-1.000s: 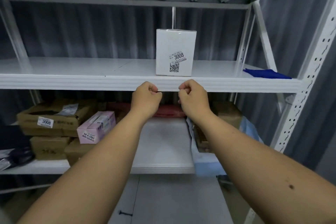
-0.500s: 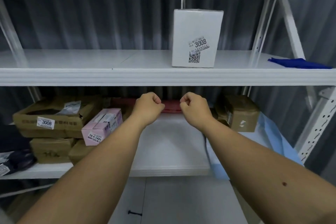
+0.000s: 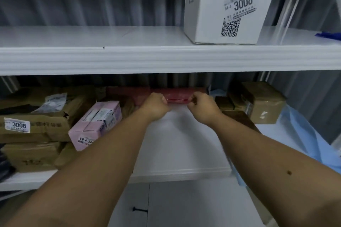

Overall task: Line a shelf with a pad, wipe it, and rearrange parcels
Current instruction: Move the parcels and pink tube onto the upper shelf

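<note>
Left hand (image 3: 156, 106), right hand (image 3: 202, 107) fisted; contents hidden.

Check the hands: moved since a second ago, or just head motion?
Yes. Both the left hand and right hand went from the upper shelf's front edge down and inward to the red parcel on the lower shelf.

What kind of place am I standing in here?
Probably a parcel storeroom or pickup point: white metal shelving, a white box labelled 3008 with a QR code, and taped brown parcels stacked below.
</note>
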